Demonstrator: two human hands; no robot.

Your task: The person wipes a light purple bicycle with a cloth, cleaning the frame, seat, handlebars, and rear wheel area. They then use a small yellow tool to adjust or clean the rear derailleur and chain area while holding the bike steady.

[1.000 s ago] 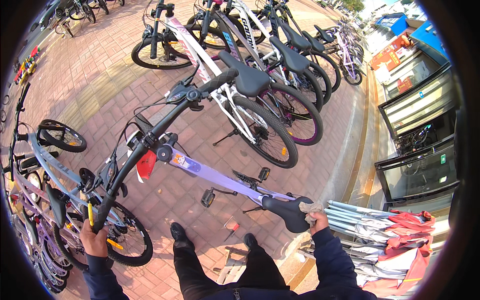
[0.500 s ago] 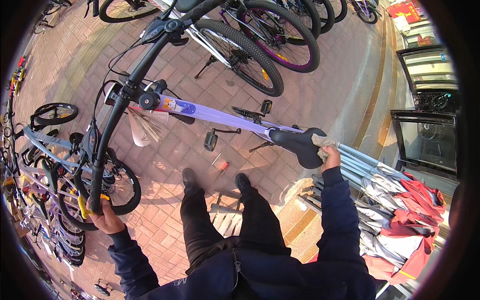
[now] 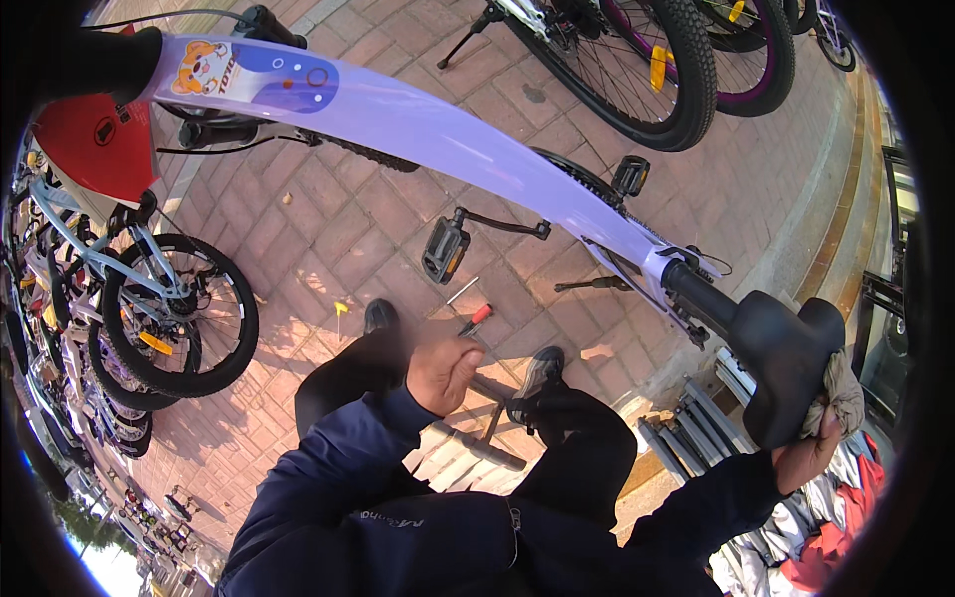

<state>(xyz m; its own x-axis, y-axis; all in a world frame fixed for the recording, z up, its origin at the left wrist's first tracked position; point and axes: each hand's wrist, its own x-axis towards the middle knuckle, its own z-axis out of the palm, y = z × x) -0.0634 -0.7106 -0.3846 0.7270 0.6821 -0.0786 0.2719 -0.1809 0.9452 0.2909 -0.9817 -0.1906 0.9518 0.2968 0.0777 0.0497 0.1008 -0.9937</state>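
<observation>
- Head view: a lavender bicycle (image 3: pixel 438 124) is seen above the brick pavement (image 3: pixel 343 234), its frame slanting from the upper left toward the kerb (image 3: pixel 811 224) at the pavement's right edge.
- A beige-grey cloth (image 3: pixel 844 396) is pressed by the right hand (image 3: pixel 808 456) against the outer end of the black saddle (image 3: pixel 766 363); that grip is clamped on the cloth.
- The left hand (image 3: pixel 445 376) is held before the body, fingers curled together; whether anything is gripped cannot be told.
- A red-handled tool (image 3: pixel 480 315) is seen just beyond it, near a black pedal (image 3: pixel 445 251); contact cannot be made out.
- A small yellow item (image 3: pixel 340 308) is seen on the pavement, farther left.
- Red and white fabric (image 3: pixel 831 552) is partly hidden by the right sleeve (image 3: pixel 711 502).
</observation>
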